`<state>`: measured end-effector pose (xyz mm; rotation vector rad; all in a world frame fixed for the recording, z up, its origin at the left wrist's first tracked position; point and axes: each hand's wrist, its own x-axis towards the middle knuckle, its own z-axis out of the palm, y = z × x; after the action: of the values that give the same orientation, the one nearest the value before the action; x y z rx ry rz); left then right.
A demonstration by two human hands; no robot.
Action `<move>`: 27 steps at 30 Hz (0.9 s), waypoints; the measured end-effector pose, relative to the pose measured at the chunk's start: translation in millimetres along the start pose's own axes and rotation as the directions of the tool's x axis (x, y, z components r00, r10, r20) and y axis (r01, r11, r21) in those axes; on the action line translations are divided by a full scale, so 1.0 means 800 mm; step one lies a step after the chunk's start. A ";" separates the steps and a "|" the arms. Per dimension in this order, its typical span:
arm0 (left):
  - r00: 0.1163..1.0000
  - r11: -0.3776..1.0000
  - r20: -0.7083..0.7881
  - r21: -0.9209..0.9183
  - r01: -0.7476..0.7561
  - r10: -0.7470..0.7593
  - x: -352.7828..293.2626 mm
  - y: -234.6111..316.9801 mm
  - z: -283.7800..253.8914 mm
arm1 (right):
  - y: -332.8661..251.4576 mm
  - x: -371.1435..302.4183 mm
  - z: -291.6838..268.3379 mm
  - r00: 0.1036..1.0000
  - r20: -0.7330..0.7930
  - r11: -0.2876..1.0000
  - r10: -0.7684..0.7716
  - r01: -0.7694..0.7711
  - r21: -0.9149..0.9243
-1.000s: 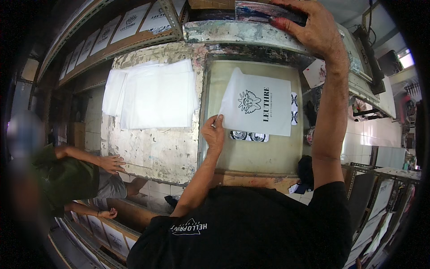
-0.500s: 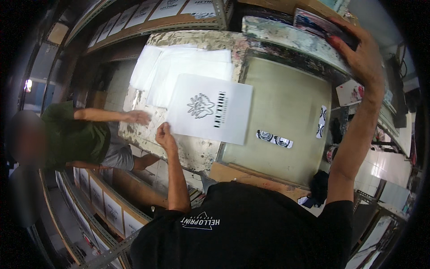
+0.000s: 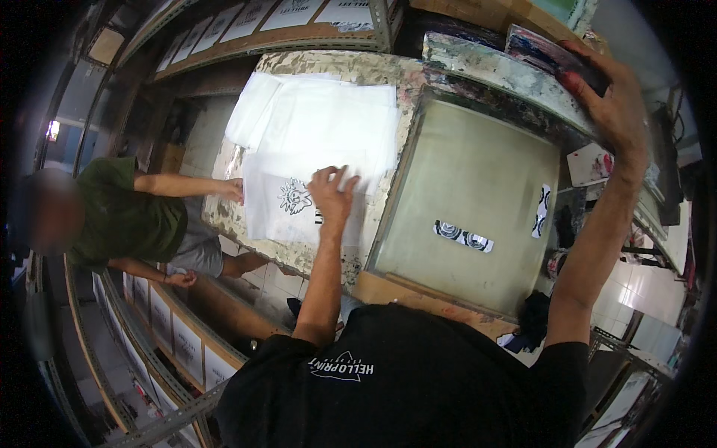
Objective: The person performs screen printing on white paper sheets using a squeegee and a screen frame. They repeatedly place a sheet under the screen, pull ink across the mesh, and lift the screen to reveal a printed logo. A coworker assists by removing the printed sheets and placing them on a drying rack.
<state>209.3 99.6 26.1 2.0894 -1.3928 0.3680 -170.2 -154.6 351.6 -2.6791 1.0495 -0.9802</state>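
Note:
My left hand (image 3: 334,198) is over a thin translucent sheet (image 3: 261,213) with a dark sunburst-like figure, fingers bent and apart, gripping nothing. The sheet lies on the stained table, and a co-worker's hand (image 3: 235,190) is at its left edge. My right hand (image 3: 616,112) is up at the far right, closed around a paint-smeared squeegee (image 3: 541,52) that rests by the frame's far bar (image 3: 478,66). Between my arms lies a printing screen (image 3: 485,160) with greenish mesh. Two patterned strips, one near the front (image 3: 463,236) and one at the right (image 3: 541,211), are on it.
White sheets (image 3: 325,112) are piled on the far part of the table (image 3: 299,257). A co-worker in a green shirt (image 3: 119,213) stands at the left. Racks with printed sheets stand behind (image 3: 246,22) and at the lower left (image 3: 187,351). A brown wooden board (image 3: 418,299) lines the front.
The printed sheet has moved left off the screen onto the table. My left hand has let go of its edge and moved right, over it. The co-worker's hand has reached the sheet.

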 end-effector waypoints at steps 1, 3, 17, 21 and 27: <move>0.996 1.000 0.090 0.011 0.023 -0.023 0.003 0.020 0.009 | 0.001 -0.001 0.001 1.000 -0.018 1.000 -0.009 0.009 -0.014; 0.979 0.995 0.180 0.046 0.085 -0.092 -0.001 0.029 0.029 | -0.002 -0.003 0.004 0.998 -0.054 0.999 -0.035 0.033 -0.036; 0.969 0.977 0.196 -0.115 0.177 -0.152 -0.006 0.013 0.062 | -0.005 -0.003 0.000 0.998 -0.014 0.992 0.059 -0.060 -0.107; 0.983 0.957 0.082 -0.230 0.178 -0.163 -0.006 0.007 0.075 | -0.014 -0.003 -0.004 0.999 0.000 0.984 0.055 -0.054 -0.168; 0.992 0.966 0.042 -0.226 0.123 -0.117 -0.005 0.008 0.063 | -0.020 -0.009 0.000 0.997 -0.042 0.988 0.065 -0.070 -0.135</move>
<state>197.4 70.1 -13.2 1.9833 -1.2527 0.1226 -165.1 -138.0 352.3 -2.7203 1.2495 -0.9849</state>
